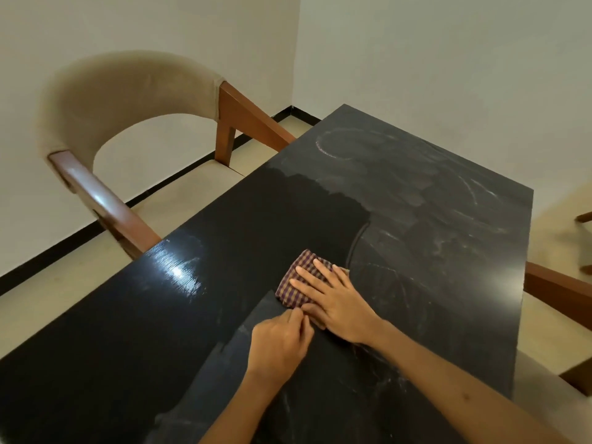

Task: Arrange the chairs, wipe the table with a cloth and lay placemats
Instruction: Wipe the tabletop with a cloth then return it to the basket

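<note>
A folded checked cloth (296, 282), maroon and tan, lies on the black table (160, 315) near its middle. My right hand (333, 299) presses flat on the cloth with straight, spread fingers. My left hand (280, 342) sits just behind it, fingertips pinching the cloth's near edge. A darker, clean band runs across the table beyond and left of the cloth; the far right part is streaked with pale dust marks. A beige padded chair (125, 91) with brown wooden arms stands at the table's left side. No placemats are in view.
Another chair's wooden arm (557, 290) and pale seat show at the table's right edge, and a further chair part (584, 219) at the far right. White walls meet in a corner behind the table. The floor is pale tile with a black skirting.
</note>
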Demonstrator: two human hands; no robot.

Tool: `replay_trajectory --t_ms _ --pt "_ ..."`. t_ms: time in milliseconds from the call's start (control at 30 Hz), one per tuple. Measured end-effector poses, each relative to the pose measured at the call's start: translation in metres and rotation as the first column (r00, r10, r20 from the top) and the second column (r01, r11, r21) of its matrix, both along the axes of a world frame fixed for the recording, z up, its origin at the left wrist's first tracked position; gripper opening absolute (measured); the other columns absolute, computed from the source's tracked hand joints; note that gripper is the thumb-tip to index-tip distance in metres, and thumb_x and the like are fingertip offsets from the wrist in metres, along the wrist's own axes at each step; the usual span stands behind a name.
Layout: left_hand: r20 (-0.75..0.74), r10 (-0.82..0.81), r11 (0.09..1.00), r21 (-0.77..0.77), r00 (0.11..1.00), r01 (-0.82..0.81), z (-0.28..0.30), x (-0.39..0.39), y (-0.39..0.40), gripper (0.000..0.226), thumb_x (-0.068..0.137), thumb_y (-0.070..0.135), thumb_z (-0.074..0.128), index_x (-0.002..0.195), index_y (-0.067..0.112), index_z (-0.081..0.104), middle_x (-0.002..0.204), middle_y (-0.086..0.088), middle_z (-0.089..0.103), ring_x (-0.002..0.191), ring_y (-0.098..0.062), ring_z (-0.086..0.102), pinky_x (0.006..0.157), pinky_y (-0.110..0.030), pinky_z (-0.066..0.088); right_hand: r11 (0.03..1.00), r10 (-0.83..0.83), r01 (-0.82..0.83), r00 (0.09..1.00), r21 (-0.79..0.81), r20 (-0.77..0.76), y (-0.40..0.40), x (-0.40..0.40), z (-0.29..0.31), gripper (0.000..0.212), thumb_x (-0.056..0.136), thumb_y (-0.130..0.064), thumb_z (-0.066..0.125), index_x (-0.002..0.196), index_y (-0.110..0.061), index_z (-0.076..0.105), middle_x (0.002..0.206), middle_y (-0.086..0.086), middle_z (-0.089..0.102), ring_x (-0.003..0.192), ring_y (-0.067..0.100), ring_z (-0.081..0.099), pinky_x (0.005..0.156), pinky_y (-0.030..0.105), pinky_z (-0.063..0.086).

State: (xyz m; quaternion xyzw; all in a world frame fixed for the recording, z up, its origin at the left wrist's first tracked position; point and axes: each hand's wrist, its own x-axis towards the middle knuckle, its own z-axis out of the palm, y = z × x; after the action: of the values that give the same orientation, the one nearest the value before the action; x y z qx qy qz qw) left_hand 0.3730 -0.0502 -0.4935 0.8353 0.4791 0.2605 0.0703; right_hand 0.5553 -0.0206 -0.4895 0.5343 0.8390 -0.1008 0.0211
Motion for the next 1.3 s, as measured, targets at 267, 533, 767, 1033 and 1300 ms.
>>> replay_trajectory --t_ms 267,533,767,1033,1300 --pt "-0.128 0.266 0.961 -0.045 0.955 -0.274 0.004 -0.016 -0.096 0.033 0.087 0.031 0.040 0.057 0.021 0.047 0.046 0.009 0.041 0.034 -0.007 0.038 0.038 -0.022 0.021 0.955 -0.294 0.294 0.955 -0.020 0.030 0.048 0.021 0.011 0.061 0.094 -0.058 0.006 0.152 -0.038 0.008 0.161 -0.013 0.002 0.149 0.023 -0.004 0.117 0.046 0.002" --pt "-0.158 0.358 0.931 -0.021 0.920 -0.365 0.000 -0.029 -0.109 0.032 0.088 0.028 0.039 0.059 0.020 0.048 0.049 0.008 0.041 0.037 -0.008 0.039 0.036 -0.025 0.028 0.939 -0.340 0.341 0.940 -0.039 0.035 0.050 -0.001 0.009 0.054 0.103 -0.047 0.019 0.153 -0.033 0.008 0.162 -0.008 0.002 0.148 0.025 -0.006 0.118 0.048 0.000" --pt "-0.150 0.321 0.943 -0.039 0.935 -0.330 -0.005 -0.032 -0.113 0.029 0.088 0.030 0.041 0.062 0.022 0.051 0.050 0.008 0.048 0.041 -0.010 0.044 0.039 -0.028 0.035 0.994 0.075 -0.073 0.997 0.081 -0.016 -0.040 -0.099 -0.001 0.052 0.093 -0.050 0.032 0.141 -0.035 0.043 0.149 -0.006 0.042 0.137 0.030 0.039 0.107 0.053 0.033" --pt "-0.117 0.314 0.948 -0.005 0.942 -0.317 0.002 -0.029 -0.114 0.026 0.083 0.028 0.047 0.059 0.021 0.045 0.049 0.008 0.045 0.042 -0.010 0.042 0.041 -0.028 0.031 0.996 0.039 -0.040 0.999 0.077 0.013 -0.016 -0.085 0.002 0.054 0.093 -0.052 0.027 0.144 -0.036 0.040 0.151 -0.008 0.038 0.139 0.030 0.035 0.110 0.052 0.030" --pt "-0.048 0.293 0.954 -0.045 0.955 -0.295 0.009 -0.032 -0.115 0.027 0.087 0.028 0.048 0.061 0.022 0.044 0.049 0.010 0.043 0.041 -0.008 0.038 0.040 -0.024 0.031 0.955 -0.293 0.292 0.955 0.050 0.032 0.011 -0.064 0.006 0.053 0.103 -0.046 0.024 0.153 -0.033 0.015 0.161 -0.008 0.009 0.148 0.026 0.000 0.117 0.049 0.004"
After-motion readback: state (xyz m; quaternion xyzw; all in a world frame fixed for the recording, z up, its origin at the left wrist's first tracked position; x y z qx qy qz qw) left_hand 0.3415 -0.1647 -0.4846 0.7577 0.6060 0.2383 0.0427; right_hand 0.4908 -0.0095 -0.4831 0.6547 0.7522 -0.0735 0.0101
